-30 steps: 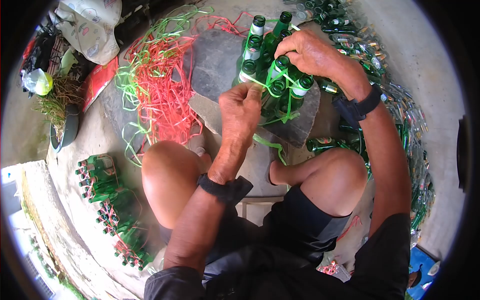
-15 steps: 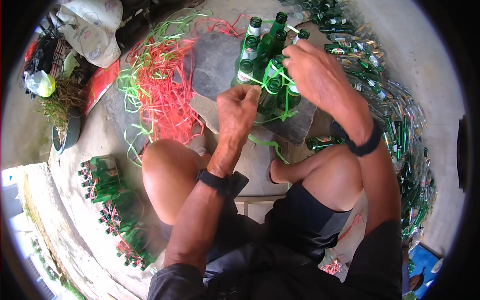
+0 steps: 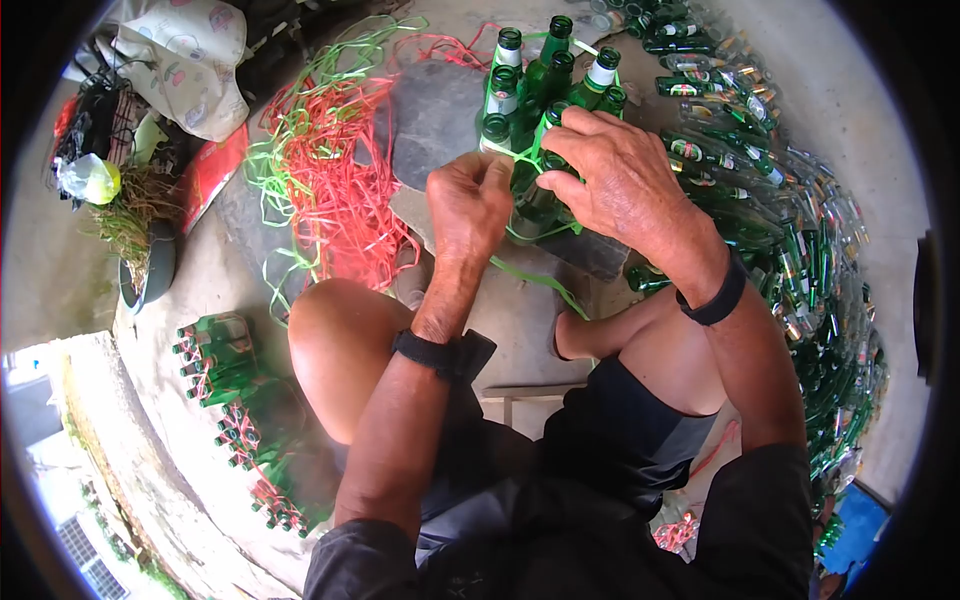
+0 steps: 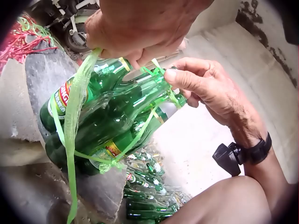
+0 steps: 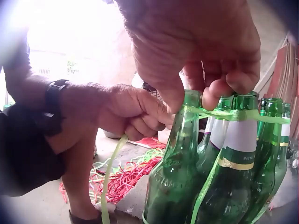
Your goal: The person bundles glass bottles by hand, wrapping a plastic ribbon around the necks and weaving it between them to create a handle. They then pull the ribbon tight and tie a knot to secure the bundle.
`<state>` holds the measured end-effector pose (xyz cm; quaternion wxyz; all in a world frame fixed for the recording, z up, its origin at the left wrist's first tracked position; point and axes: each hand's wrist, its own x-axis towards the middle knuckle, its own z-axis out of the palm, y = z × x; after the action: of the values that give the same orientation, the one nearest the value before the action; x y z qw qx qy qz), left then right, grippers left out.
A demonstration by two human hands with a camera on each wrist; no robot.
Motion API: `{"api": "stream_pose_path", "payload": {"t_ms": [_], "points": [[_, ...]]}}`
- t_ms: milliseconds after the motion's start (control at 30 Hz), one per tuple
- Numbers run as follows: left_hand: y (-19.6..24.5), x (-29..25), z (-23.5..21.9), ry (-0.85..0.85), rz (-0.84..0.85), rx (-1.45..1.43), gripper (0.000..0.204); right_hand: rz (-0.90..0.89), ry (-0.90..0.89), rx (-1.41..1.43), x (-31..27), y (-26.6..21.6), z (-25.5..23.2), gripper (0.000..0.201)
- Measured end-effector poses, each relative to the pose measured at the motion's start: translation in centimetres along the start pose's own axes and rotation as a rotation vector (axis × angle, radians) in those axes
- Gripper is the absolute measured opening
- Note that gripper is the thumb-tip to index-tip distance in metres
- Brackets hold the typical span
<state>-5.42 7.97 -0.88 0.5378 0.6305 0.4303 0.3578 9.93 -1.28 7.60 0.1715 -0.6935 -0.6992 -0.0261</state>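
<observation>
At twelve to one o'clock in the head view, the green glass beer bottles (image 3: 557,75) are standing in a close cluster on the dark stone slab (image 3: 430,110). Our two hands are working near each other but apart: our left hand (image 3: 465,205) is pinching the green plastic strap (image 4: 72,140), its loose tail dangling below, while the thumb and fingers of our right hand (image 3: 630,180) are closing round one bottle's neck beside the strap.

We seem to be well along with this cluster: strap is already circling the necks, and a lower run is crossing the bodies, with what looks like a knot (image 4: 110,164) on it. The end in our left hand is hanging unfastened, so securing it seems left; we cannot tell how tight the upper band is.

At eight to nine o'clock, red-strapped bottle bundles (image 3: 225,345) are resting on the ground; at two to four, many unbundled bottles (image 3: 800,235) are lying piled.
</observation>
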Motion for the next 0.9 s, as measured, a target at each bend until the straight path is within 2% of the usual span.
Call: {"api": "stream_pose_path", "payload": {"t_ms": [267, 333, 467, 667, 767, 800, 867, 900], "points": [[0.0, 1.0, -1.2, -0.021, 0.139, 0.214, 0.02, 0.013, -0.013, 0.009, -0.1, 0.0, 0.0, 0.02], [0.3, 1.2, -1.5, -0.024, 0.26, 0.315, 0.023, 0.014, -0.014, 0.028, -0.2, 0.1, 0.1, 0.018], [2.0, 1.3, -2.7, -0.085, 0.262, 0.502, 0.023, 0.029, -0.001, 0.037, -0.2, 0.1, 0.1, 0.016], [3.4, 1.9, -3.4, -0.088, 0.34, 0.591, 0.016, 0.026, 0.005, 0.039, -0.5, 0.2, 0.4, 0.014], [4.4, 1.8, -3.6, -0.107, 0.366, 0.668, 0.014, 0.05, -0.007, 0.008, -0.3, 0.1, 0.5, 0.02], [4.5, 1.9, -3.6, -0.114, 0.373, 0.675, 0.014, 0.05, -0.01, 0.014, -0.3, 0.1, 0.5, 0.016], [4.7, 2.1, -3.8, -0.128, 0.513, 0.733, 0.012, 0.057, -0.006, 0.027, -0.3, 0.0, 0.6, 0.013], [5.1, 2.3, -3.9, -0.133, 0.519, 0.739, 0.012, 0.053, -0.003, 0.03, -0.3, 0.1, 0.7, 0.012]]}}
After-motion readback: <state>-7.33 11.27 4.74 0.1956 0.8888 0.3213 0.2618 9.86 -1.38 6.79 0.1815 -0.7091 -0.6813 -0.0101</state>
